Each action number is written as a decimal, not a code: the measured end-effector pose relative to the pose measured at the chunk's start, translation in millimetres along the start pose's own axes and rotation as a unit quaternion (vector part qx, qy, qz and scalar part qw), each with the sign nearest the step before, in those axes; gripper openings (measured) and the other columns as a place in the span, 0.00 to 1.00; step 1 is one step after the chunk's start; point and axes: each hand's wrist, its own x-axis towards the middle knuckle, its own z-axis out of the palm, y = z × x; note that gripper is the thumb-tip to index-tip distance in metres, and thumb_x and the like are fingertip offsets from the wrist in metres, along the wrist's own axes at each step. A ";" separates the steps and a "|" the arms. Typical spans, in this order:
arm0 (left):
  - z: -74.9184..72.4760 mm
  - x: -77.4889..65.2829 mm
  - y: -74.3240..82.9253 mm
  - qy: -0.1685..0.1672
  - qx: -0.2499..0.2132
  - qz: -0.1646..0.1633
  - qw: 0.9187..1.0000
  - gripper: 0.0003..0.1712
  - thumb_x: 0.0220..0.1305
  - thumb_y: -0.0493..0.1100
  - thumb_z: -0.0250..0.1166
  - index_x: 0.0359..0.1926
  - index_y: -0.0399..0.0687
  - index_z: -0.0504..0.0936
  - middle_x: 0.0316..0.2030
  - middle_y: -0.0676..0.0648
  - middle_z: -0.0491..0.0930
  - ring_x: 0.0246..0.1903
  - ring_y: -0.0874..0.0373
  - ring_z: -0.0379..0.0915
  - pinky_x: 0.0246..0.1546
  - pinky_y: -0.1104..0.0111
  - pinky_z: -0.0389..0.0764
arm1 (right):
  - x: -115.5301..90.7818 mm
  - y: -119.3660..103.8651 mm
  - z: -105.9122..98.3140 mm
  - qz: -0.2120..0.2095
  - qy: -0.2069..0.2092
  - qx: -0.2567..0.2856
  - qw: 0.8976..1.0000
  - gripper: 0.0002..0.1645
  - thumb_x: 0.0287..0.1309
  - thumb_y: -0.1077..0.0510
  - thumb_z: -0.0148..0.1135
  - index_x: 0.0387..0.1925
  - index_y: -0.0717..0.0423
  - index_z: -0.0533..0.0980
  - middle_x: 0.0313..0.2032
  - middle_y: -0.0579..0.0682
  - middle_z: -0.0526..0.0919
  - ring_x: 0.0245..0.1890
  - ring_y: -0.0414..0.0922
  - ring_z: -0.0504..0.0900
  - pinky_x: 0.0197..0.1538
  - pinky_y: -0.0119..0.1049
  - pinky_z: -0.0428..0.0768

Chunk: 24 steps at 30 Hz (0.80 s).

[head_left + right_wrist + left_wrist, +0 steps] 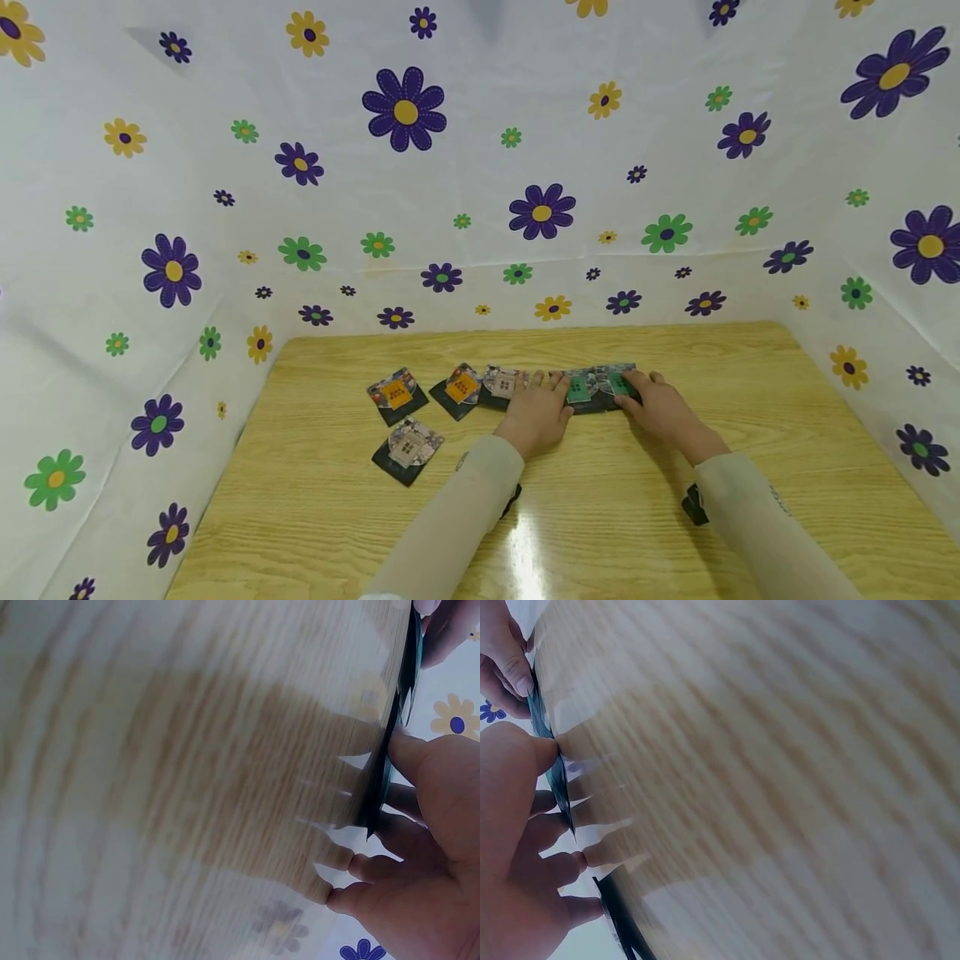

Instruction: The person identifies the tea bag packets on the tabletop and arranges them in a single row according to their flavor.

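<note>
Two dark packets with green labels lie side by side toward the back of the table. My left hand (536, 417) is at the outer edge of the left green-labelled packet (577, 390), its thumb at the near side and its fingertips at the far side. In the left wrist view, the outer fingers of that hand touch the table. My right hand (663, 412) holds the outer edge of the right green-labelled packet (617, 383) between thumb and fingers. Just left of my left hand lies a packet with a pale label (501, 383), partly covered by the fingers.
Farther left lie two packets with orange labels, one tilted (457, 390) and one beyond it (397, 395). Another pale-labelled packet (408, 450) sits nearer to me. Flower-printed white cloth (465, 192) walls the wooden table (315, 533) at the back and both sides.
</note>
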 end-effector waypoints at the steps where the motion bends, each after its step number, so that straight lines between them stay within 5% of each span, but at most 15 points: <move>1: 0.2 0.1 0.0 -0.001 0.000 0.000 1.000 0.36 0.85 0.62 0.44 0.86 0.61 0.51 0.84 0.56 0.52 0.84 0.50 0.47 0.83 0.45 0.54 | -0.1 0.1 0.2 0.000 0.001 0.000 1.000 0.34 0.78 0.53 0.57 0.74 0.70 0.65 0.68 0.88 0.62 0.65 0.84 0.68 0.61 0.76 0.74; 19: 4.3 0.9 -5.7 0.009 0.011 0.009 1.000 0.37 0.85 0.63 0.42 0.86 0.61 0.50 0.84 0.55 0.53 0.84 0.50 0.49 0.82 0.44 0.54 | -0.4 1.6 3.0 -0.002 0.007 0.001 1.000 0.34 0.78 0.53 0.58 0.74 0.70 0.65 0.69 0.87 0.62 0.66 0.86 0.65 0.61 0.77 0.73; 24: 3.9 -1.1 -15.8 0.020 -0.017 0.015 1.000 0.37 0.85 0.62 0.41 0.86 0.60 0.49 0.84 0.53 0.53 0.84 0.48 0.48 0.83 0.46 0.53 | -1.8 1.1 0.9 -0.005 0.006 -0.002 1.000 0.34 0.78 0.53 0.57 0.74 0.69 0.65 0.68 0.87 0.63 0.66 0.87 0.64 0.61 0.78 0.72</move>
